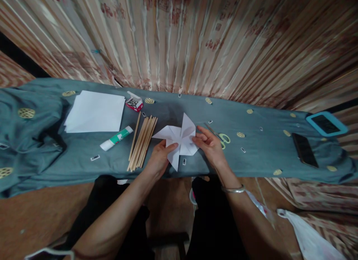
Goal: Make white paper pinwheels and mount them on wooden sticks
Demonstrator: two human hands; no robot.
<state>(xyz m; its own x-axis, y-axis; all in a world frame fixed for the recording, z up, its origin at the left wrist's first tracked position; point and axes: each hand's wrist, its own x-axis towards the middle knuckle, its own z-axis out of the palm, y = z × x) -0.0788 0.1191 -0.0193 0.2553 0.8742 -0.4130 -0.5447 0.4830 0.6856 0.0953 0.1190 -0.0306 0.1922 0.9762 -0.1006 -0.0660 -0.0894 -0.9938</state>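
A white paper pinwheel (180, 135) with pointed blades is held between my two hands, just above the cloth near the table's front edge. My left hand (160, 157) grips its lower left side, thumb on top and fingers underneath. On the right side, my right hand (209, 144) pinches a blade between thumb and fingers. Scissors (224, 138) with pale green handles lie just beyond my right hand, partly covered by it. Several thin wooden sticks (143, 142) lie side by side to the left of my left hand.
A glue stick (116, 138) lies left of the sticks, near a stack of white paper (96, 111). Behind them stands an open small red box (134, 102) of metal pins. At the right lie a dark phone (304, 150) and a blue-framed tablet (326, 124). A patterned curtain (179, 47) hangs behind.
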